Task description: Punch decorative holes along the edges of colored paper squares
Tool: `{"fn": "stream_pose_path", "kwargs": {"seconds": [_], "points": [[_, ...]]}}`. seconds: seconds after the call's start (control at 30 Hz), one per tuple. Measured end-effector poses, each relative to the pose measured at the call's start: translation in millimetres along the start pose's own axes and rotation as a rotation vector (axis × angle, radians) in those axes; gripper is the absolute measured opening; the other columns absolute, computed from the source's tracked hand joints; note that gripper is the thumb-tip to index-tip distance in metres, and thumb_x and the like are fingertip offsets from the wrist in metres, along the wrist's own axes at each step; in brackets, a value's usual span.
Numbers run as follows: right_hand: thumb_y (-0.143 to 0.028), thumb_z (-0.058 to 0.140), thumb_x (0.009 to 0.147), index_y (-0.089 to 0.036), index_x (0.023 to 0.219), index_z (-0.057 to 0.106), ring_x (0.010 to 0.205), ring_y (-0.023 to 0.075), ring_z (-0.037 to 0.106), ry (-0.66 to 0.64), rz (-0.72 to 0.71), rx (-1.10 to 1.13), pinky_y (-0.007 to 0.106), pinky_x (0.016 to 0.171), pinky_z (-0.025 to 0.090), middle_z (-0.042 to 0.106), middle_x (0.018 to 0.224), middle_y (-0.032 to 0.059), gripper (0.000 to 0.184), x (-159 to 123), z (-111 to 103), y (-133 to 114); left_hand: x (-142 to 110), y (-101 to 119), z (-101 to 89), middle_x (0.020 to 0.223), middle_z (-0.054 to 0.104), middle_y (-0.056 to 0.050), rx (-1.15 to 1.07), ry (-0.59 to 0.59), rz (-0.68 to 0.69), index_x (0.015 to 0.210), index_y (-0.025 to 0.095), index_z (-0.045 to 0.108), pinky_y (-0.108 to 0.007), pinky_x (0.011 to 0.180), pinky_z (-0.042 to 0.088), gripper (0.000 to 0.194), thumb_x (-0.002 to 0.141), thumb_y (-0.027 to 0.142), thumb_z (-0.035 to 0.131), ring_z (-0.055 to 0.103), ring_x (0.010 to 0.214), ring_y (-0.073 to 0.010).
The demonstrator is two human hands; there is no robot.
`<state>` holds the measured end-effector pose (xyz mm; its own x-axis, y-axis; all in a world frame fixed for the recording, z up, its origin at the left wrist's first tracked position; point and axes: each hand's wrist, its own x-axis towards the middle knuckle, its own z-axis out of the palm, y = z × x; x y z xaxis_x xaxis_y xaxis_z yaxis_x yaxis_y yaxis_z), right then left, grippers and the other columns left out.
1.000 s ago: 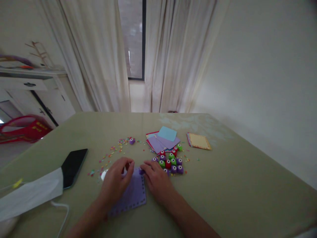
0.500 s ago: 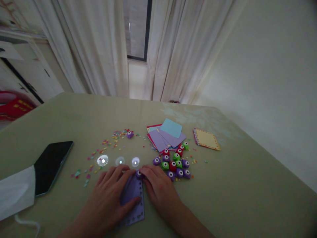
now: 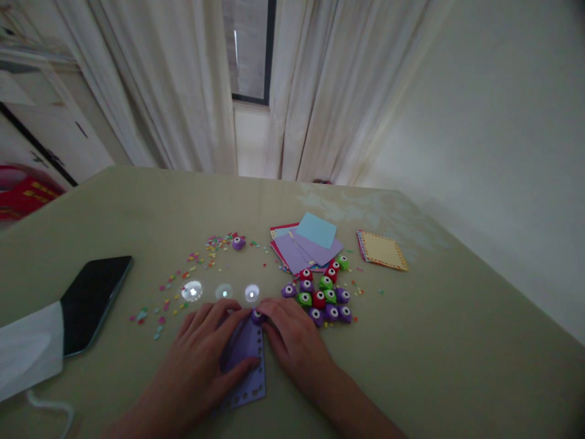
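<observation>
A purple card [image 3: 249,360] lies in front of me, with a row of punched holes along its right and lower edges. My left hand [image 3: 208,347] grips it from the left, thumb across its face and fingers over the upper part. At the card's top right corner sits a small purple craft punch [image 3: 258,316], pinched by the fingers of my right hand [image 3: 292,335]. The punch's lower part is hidden by these fingers. Just right of my right hand stand several more craft punches [image 3: 319,299] in red, green and purple.
Behind the punches is a pile of coloured cards [image 3: 315,230], and a yellow-topped card stack [image 3: 382,250] lies to the right. Paper confetti [image 3: 195,257] is scattered near a lone purple punch [image 3: 238,242]. A black phone [image 3: 98,299] lies left, partly under a white mask [image 3: 31,347].
The view has shifted slightly, so most table items appear a little higher. Both hands keep nearly the same pose on the card and punch.
</observation>
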<state>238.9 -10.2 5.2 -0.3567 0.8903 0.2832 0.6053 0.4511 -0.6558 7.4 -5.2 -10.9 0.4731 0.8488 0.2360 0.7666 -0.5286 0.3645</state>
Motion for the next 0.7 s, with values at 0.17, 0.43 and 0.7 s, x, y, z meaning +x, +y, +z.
{"fn": "stream_pose_path", "kwargs": {"seconds": [0.17,0.43,0.7], "points": [[-0.012,0.057,0.107,-0.024,0.128,0.065,0.118,0.0238,0.064,0.002,-0.008,0.005,0.039,0.106,0.053,0.073,0.126,0.007,0.026,0.4,-1.1,0.4,0.6,-2.1,-0.1,0.14,0.065,-0.006,-0.002,-0.009,0.009,0.141,0.035,0.064,-0.051,0.109,0.047,0.055,0.089,0.05,0.078,0.06,0.127,-0.0337],[-0.011,0.057,0.106,-0.023,0.124,0.066,0.115,0.0241,0.065,0.008,0.002,-0.004,0.039,0.103,0.054,0.074,0.123,0.0071,0.024,0.7,-0.4,0.5,2.4,-2.6,-1.3,0.14,0.066,-0.004,-0.027,-0.015,0.017,0.142,0.037,0.065,-0.053,0.109,0.047,0.056,0.09,0.053,0.079,0.06,0.126,-0.0339],[-0.009,0.063,0.103,-0.022,0.121,0.067,0.112,0.024,0.065,-0.003,0.016,-0.009,0.038,0.101,0.054,0.074,0.119,0.0067,0.022,1.2,-1.8,0.9,2.1,-3.1,-1.1,0.141,0.066,-0.006,-0.011,-0.027,0.035,0.143,0.037,0.067,-0.052,0.109,0.048,0.055,0.092,0.052,0.078,0.06,0.126,-0.0342]]}}
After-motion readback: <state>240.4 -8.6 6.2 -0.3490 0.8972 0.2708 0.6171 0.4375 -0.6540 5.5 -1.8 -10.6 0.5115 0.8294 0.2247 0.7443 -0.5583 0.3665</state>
